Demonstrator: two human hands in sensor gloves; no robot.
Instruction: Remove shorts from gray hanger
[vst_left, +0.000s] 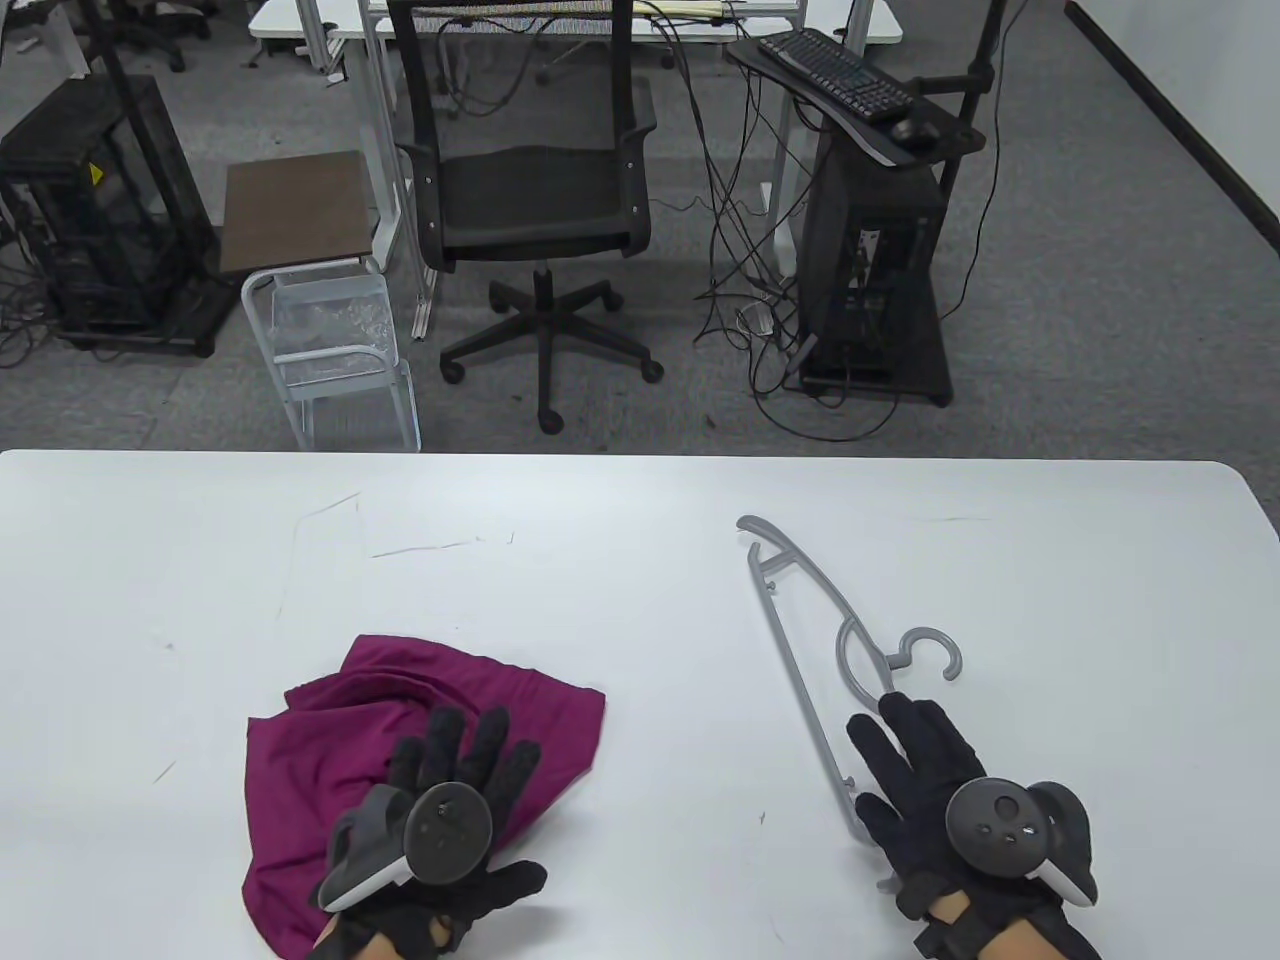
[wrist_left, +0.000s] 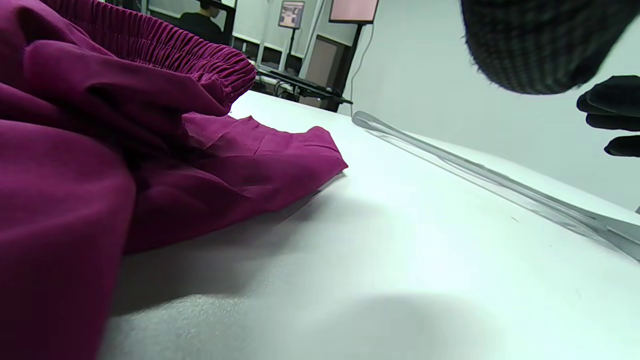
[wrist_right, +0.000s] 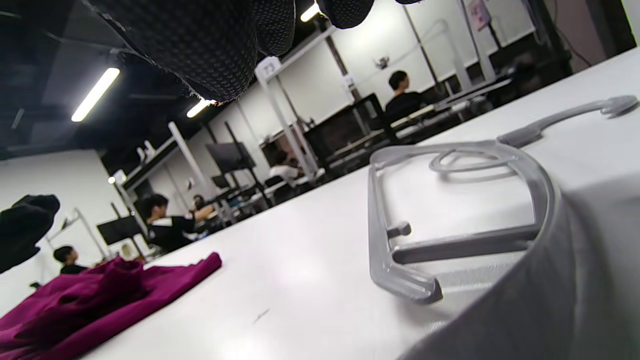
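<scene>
The magenta shorts (vst_left: 330, 740) lie crumpled on the white table (vst_left: 600, 560) at the front left, off the hanger. My left hand (vst_left: 500, 790) is over them with fingers stretched out flat, gripping nothing. The shorts also show in the left wrist view (wrist_left: 150, 150) and the right wrist view (wrist_right: 100, 295). The gray hanger (vst_left: 800, 680) lies flat and bare on the table at the right; it also shows in both wrist views (wrist_left: 475, 172) (wrist_right: 465, 245). My right hand (vst_left: 890, 770) is open over the hanger's near end, its fingers (wrist_right: 200, 45) raised above it.
Beyond the table's far edge stand a black office chair (vst_left: 540, 200), a small white cart (vst_left: 330, 340) and a black computer stand (vst_left: 870, 270) with cables on the floor.
</scene>
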